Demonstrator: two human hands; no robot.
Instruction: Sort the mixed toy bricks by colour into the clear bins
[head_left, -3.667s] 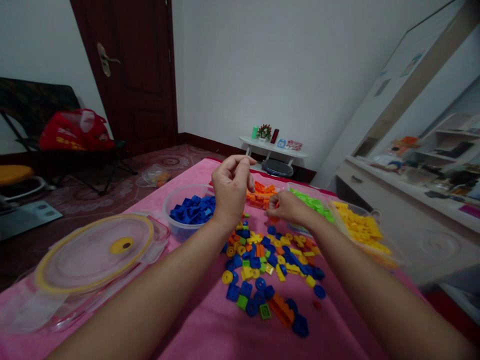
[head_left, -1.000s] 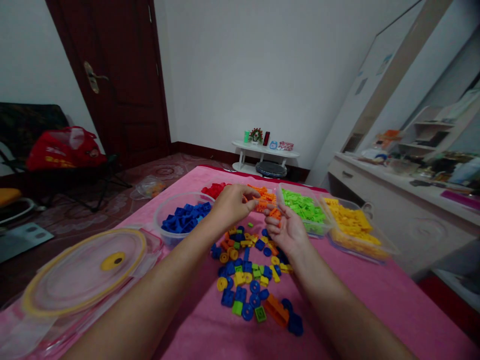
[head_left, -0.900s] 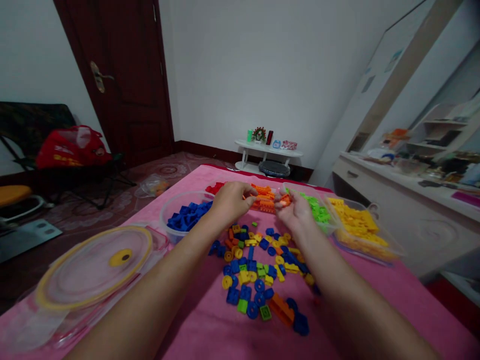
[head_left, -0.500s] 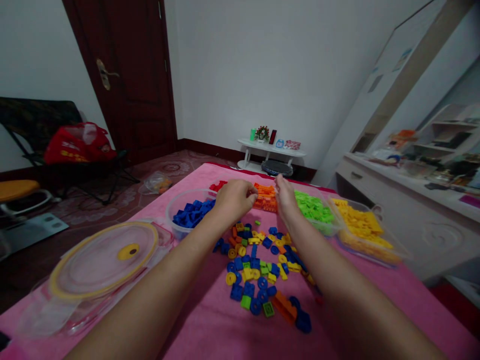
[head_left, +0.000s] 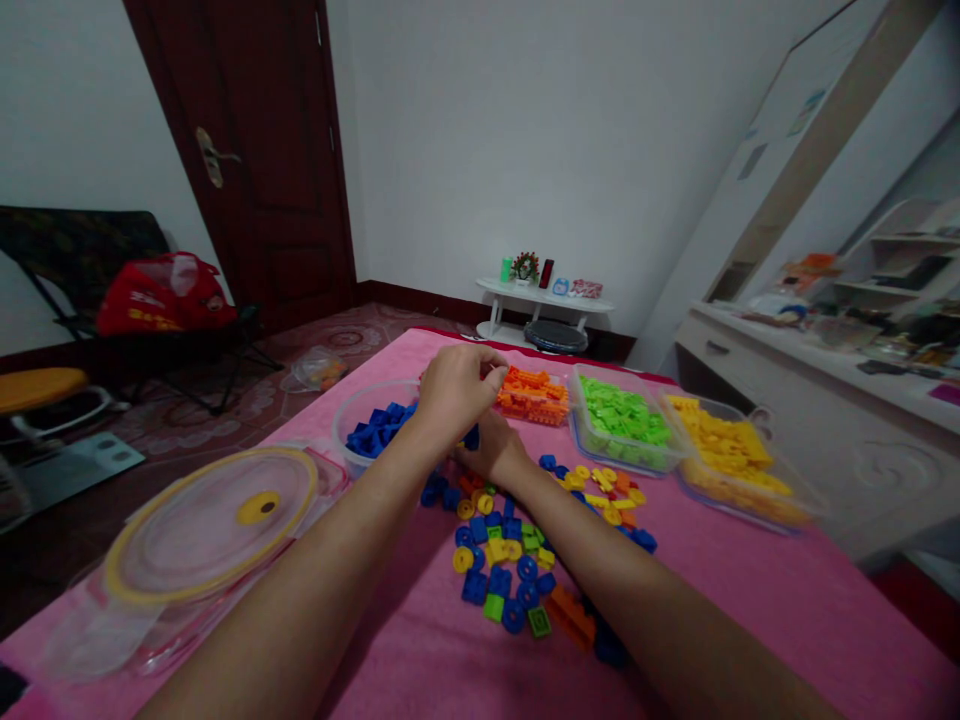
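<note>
My left hand (head_left: 461, 388) hovers between the blue and orange bricks, with its thumb and fingers curled together. Whatever is in that pinch, if anything, is hidden. Just below it, my right hand (head_left: 491, 447) has its fingers bent, partly hidden behind my left wrist, with a blue building block (head_left: 472, 437) at its fingertips. Under and in front of both hands lies a loose pile of mixed building blocks (head_left: 499, 580) in blue, yellow, green and orange. Orange bricks (head_left: 534, 397) fill a container beyond my hands. Blue bricks (head_left: 379, 430) sit in a round clear tub (head_left: 341, 420).
Green bricks (head_left: 626, 412) and yellow bricks (head_left: 724, 445) fill clear containers on the right. A clear lid with a yellow ring (head_left: 214, 520) lies at the left on the pink cloth (head_left: 420, 640). A low white table (head_left: 544, 296) stands by the wall.
My right hand has moved left and nearer, from beside the orange bricks to below my left hand at the pile. My left hand has shifted slightly left.
</note>
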